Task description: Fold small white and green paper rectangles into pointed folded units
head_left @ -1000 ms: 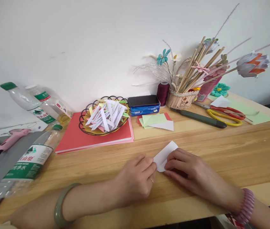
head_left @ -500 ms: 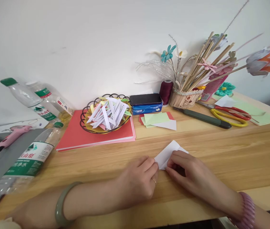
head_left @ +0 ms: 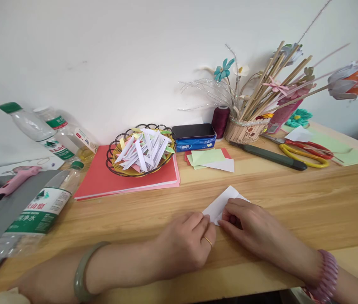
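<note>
A small folded piece of white paper [head_left: 220,207] lies on the wooden table in front of me. My left hand [head_left: 187,240] is closed at its left corner, the fingers curled and pressed together on the edge. From the right, my right hand [head_left: 245,221] pinches the paper's near edge, thumb below and fingers curled over it. The fingers hide the paper's right part and near corner. Just beyond lies a small stack of green, white and red paper slips [head_left: 209,159].
A basket of folded paper strips [head_left: 141,152] rests on red paper sheets [head_left: 93,179]. Plastic bottles [head_left: 39,211] and a pink glue gun [head_left: 19,179] are at left. Scissors [head_left: 305,154], a dark green-handled tool [head_left: 270,157], a thread spool [head_left: 221,122] and a flower holder [head_left: 245,130] stand right.
My left hand has shifted slightly to the right and down along the paper's edge, and its ring shows more clearly. The right hand and the paper have barely moved.
</note>
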`<state>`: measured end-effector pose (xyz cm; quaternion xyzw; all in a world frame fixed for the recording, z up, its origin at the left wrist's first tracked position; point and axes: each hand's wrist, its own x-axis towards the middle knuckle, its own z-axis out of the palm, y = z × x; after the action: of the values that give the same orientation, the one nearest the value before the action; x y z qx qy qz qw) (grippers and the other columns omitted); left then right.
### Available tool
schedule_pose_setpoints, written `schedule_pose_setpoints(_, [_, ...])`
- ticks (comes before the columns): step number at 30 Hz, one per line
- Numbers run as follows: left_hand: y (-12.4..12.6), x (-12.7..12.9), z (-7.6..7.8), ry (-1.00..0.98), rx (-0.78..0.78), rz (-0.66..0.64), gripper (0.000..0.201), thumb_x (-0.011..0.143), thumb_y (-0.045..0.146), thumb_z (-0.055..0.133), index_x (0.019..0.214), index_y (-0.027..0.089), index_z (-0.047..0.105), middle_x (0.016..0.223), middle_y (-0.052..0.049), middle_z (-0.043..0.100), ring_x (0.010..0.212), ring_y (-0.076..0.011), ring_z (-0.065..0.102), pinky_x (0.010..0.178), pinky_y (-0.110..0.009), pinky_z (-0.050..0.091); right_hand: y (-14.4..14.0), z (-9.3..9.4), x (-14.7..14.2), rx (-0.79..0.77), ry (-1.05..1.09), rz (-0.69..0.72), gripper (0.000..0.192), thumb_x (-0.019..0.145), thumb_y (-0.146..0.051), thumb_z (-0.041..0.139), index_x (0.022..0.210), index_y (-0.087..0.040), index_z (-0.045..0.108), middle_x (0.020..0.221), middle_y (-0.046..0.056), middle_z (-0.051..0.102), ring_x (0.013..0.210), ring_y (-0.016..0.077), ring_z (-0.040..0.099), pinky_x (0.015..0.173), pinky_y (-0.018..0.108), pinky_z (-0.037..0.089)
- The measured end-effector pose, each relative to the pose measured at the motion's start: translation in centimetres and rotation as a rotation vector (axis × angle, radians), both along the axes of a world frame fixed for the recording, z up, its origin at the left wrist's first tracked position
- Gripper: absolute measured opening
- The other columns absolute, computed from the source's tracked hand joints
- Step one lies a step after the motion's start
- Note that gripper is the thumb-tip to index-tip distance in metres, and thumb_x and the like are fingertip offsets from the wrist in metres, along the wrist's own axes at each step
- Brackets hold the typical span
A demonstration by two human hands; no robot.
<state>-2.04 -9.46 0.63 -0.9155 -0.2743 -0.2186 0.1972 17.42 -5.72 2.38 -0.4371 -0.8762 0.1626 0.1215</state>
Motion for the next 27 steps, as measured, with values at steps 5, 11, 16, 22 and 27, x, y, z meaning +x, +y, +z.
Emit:
schedule_pose_setpoints(5, [-0.3,0.2,-0.2,0.040,0.084,-0.032,0.024,0.086,0.005,0.042,0.096,0.000,0.063,0.091,-0.017,0.069,0.081,-0.0222,0.065,0.070,-0.033,0.051,0.1,0.3,-0.1,-0.002,-0.023,0.002,0.021,0.083,-0.019,0.046,0.062,-0.020,0.046,0.067,0.003,0.056,0.057,0.0145,0.051,0.053,0.027,0.039])
schedule_pose_setpoints(11, [-0.7,0.4,-0.3,0.065,0.075,0.009,0.025,0.087,0.006,0.041,0.099,0.000,0.062,0.093,-0.017,0.068,0.082,-0.0219,0.064,0.069,-0.032,0.050,0.3,0.4,-0.1,-0.029,-0.062,-0.005,0.022,0.083,-0.020,0.049,0.061,-0.020,0.045,0.065,0.002,0.055,0.058,0.0149,0.051,0.053,0.027,0.038])
schedule_pose_setpoints(16, [-0.4,0.9,-0.3,0.083,-0.031,0.062,0.022,0.089,0.006,0.039,0.099,0.002,0.058,0.080,-0.011,0.063,0.070,-0.0186,0.058,0.059,-0.031,0.048,0.4,0.2,0.0,0.000,-0.063,0.005,0.023,0.083,-0.022,0.051,0.061,-0.019,0.048,0.063,0.002,0.055,0.056,0.0147,0.051,0.052,0.026,0.035])
schedule_pose_setpoints(22, [-0.4,1.0,-0.4,0.033,-0.088,0.099,0.019,0.091,0.005,0.037,0.090,0.007,0.056,0.074,-0.006,0.056,0.066,-0.0164,0.055,0.056,-0.028,0.047,0.1,0.1,0.1,0.052,-0.060,0.004,0.020,0.083,-0.021,0.051,0.063,-0.020,0.049,0.066,0.003,0.057,0.058,0.0154,0.052,0.053,0.027,0.036])
schedule_pose_setpoints(27, [-0.5,0.7,-0.5,0.050,-0.139,0.076,0.021,0.091,0.007,0.037,0.093,0.006,0.057,0.082,-0.010,0.058,0.076,-0.0189,0.057,0.063,-0.030,0.050,0.0,-0.4,0.7,0.117,-0.043,-0.036,0.015,0.081,-0.025,0.056,0.070,-0.020,0.048,0.070,0.002,0.055,0.062,0.0179,0.052,0.056,0.030,0.038])
